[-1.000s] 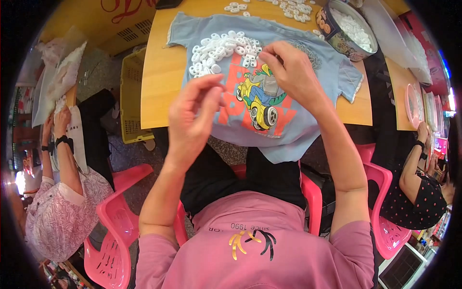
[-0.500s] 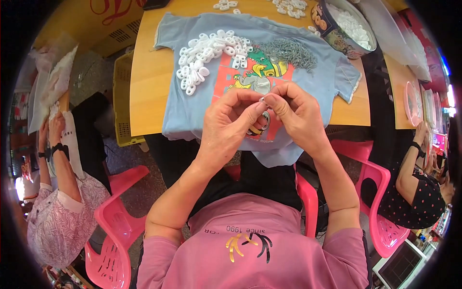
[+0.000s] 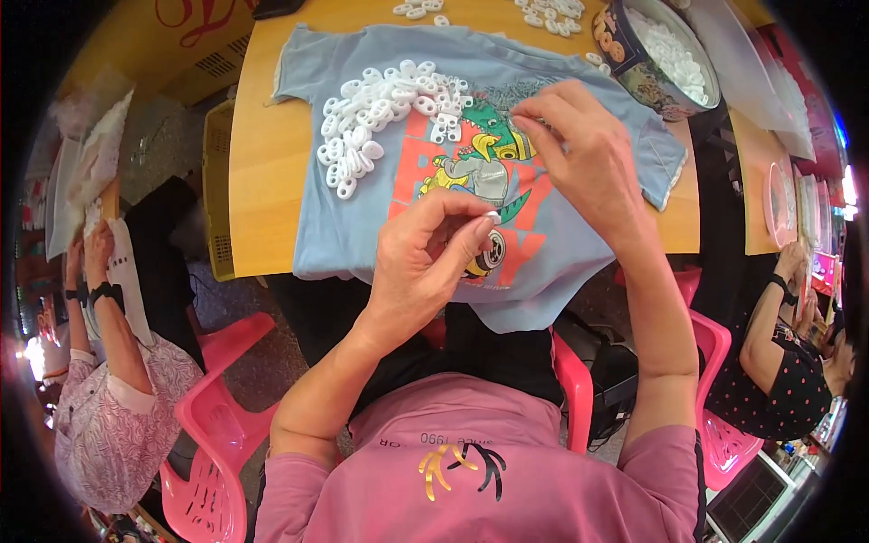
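1. The left hand hovers above the lower part of a light blue T-shirt; its fingers are curled in and the thumb tip meets the fingertips in a tight pinch; something small and pale shows at the pinch, too small to tell what it is.
2. The right hand sits higher, over the shirt's chest; the fingers are bent and drawn together with thumb and forefinger close, pinching at a heap of small grey metal bits; whether anything is actually held there I cannot tell.
3. The T-shirt lies flat on a wooden table, its hem hanging over the near edge; it carries an orange print with a green cartoon dinosaur.
4. A pile of white plastic rings lies on the shirt's upper left, well apart from the left hand; more white pieces lie on the table's far edge.
5. A round tin filled with white pieces stands just beside the shirt's right sleeve.
6. Pink plastic chairs stand below; another person in a patterned blouse sits at left, and one in a dotted top at right.
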A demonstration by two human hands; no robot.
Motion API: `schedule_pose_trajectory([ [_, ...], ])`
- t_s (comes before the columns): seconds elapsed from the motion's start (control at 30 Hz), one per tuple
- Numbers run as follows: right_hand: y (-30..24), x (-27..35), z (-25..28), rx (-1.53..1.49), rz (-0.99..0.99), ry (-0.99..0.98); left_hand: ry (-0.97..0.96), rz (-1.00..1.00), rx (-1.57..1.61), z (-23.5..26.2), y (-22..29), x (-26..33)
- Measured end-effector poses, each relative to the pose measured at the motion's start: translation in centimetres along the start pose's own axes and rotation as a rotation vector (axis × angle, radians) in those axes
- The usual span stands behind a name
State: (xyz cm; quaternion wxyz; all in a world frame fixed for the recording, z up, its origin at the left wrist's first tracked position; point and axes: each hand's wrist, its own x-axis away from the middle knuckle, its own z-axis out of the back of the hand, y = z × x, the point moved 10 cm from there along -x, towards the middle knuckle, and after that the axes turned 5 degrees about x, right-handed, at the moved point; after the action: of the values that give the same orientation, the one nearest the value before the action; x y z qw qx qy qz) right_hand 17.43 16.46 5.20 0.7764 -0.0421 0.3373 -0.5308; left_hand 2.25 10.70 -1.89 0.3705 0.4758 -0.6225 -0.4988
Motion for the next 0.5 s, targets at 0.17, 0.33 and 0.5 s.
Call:
schedule_pose_trajectory([
  [0.17,-0.7,-1.3,-2.0,0.174,0.121,-0.143,0.002,0.040,0.064,0.2,-0.3,-0.3],
  [0.33,-0.5,-1.8,-2.3,0.204,0.126,-0.177,0.003,0.028,0.089,0.3,-0.1,-0.4],
  [0.5,-1.1,-1.9,-2.6,0.248,0.216,-0.189,0.008,0.014,0.098,0.5,-0.2,-0.5],
])
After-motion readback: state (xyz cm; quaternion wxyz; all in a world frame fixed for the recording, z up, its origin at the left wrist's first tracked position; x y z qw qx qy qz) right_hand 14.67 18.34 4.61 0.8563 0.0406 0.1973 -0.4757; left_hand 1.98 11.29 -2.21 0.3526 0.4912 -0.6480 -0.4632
